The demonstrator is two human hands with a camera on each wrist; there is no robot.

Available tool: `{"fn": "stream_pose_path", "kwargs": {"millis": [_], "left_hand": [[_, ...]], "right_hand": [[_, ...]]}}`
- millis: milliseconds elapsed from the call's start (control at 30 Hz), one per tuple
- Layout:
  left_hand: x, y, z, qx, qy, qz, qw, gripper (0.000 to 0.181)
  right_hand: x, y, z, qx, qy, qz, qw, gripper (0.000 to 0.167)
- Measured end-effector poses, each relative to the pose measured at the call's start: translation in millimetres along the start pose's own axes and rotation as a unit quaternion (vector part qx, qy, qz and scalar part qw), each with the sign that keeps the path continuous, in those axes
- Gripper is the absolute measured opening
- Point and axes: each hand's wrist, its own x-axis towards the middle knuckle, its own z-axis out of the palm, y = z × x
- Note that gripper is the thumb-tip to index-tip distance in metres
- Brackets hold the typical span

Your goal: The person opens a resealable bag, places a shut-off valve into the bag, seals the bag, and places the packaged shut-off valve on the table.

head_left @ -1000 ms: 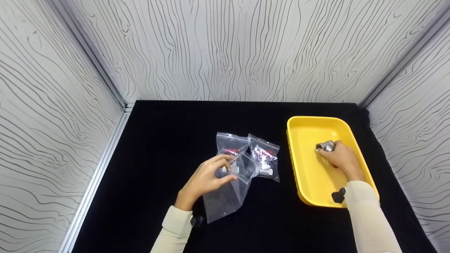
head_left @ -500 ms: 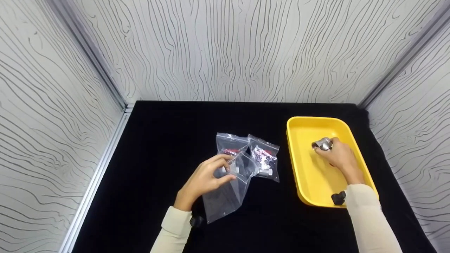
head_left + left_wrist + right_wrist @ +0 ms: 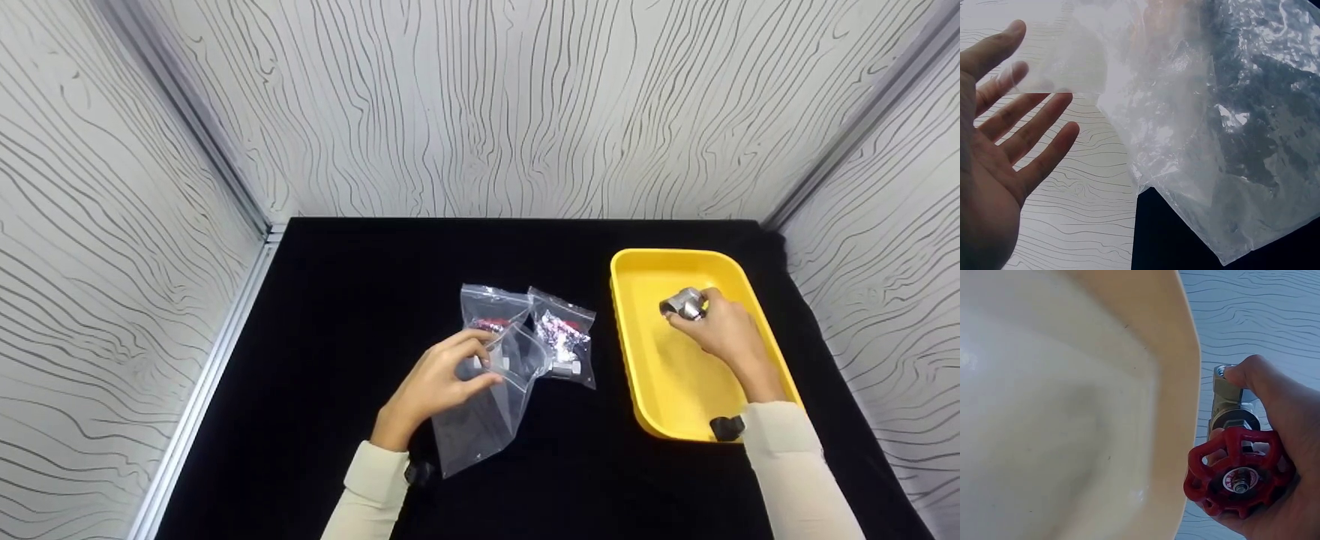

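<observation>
At the mouth of a clear zip bag, my left hand holds the bag's edge near the thumb and index finger, and the mouth gapes. In the left wrist view the other fingers are spread and fairly straight. My right hand grips a metal valve above the yellow tray. The right wrist view shows the valve's red handwheel against the palm, with the thumb on the threaded end of the metal body.
Two zip bags with red and shiny contents, one on the left and one on the right, lie behind the held bag. The yellow tray stands at the right on black cloth. Wood-grain panels enclose the sides and back.
My right hand has lifted the valve and moved it slightly left and away from me within the tray area. The left hand and its bag have stayed put.
</observation>
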Motion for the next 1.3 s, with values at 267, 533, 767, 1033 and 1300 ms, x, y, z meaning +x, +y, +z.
{"fn": "stream_pose_path", "kwargs": {"millis": [267,533,767,1033,1300], "left_hand": [[0.7,-0.1,0.7,0.005,0.007,0.01,0.9999,0.027],[1.9,0.2,2.4,0.015,0.007,0.018,0.9997,0.026],[2.4,1.2,2.5,0.011,0.006,0.018,0.9998,0.026],[3.2,1.5,3.3,0.007,-0.005,0.005,1.0,0.027],[4.5,3.3,3.4,0.009,0.0,0.013,0.9999,0.028]], "right_hand": [[-7.2,-15,-5,-0.023,0.013,-0.016,0.9995,0.092],[-14.9,-30,-10,-0.02,0.017,-0.033,0.9991,0.09],[-21.8,-42,-15,-0.014,0.018,-0.048,0.9986,0.086],[-27.0,-54,-15,-0.015,0.044,-0.073,0.9963,0.077],[-32.2,-64,-12,-0.01,0.064,-0.101,0.9928,0.067]]}}
